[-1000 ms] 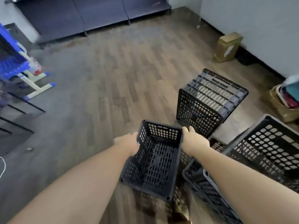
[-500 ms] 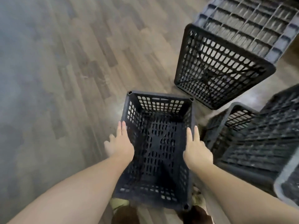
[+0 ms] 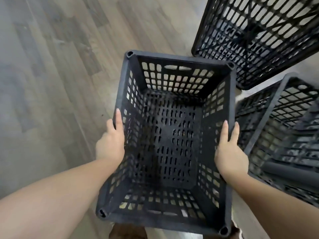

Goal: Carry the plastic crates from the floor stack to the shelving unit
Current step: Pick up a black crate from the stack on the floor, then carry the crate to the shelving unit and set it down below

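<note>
A black perforated plastic crate point(image 3: 172, 135) fills the middle of the view, upright with its open top facing me and nothing inside. My left hand point(image 3: 110, 142) presses against the outside of its left wall, fingers pointing forward along the rim. On the right rim, my right hand point(image 3: 229, 156) grips with the thumb inside and the fingers outside. The crate is clamped between both hands. I cannot tell whether it rests on the floor or hangs just above it. The shelving unit is out of view.
Two more black crates are close on the right: one lying tipped on its side point(image 3: 259, 37) at the top right, another point(image 3: 284, 135) right next to the held crate. Wood-look flooring point(image 3: 51, 83) stretches to the left. My feet point(image 3: 127, 232) show below the crate.
The view has tilted down and closed in on the crate. My hands have shifted from the crate's upper corners to its long sides, and the crate has turned from tilted to level, opening upward.
</note>
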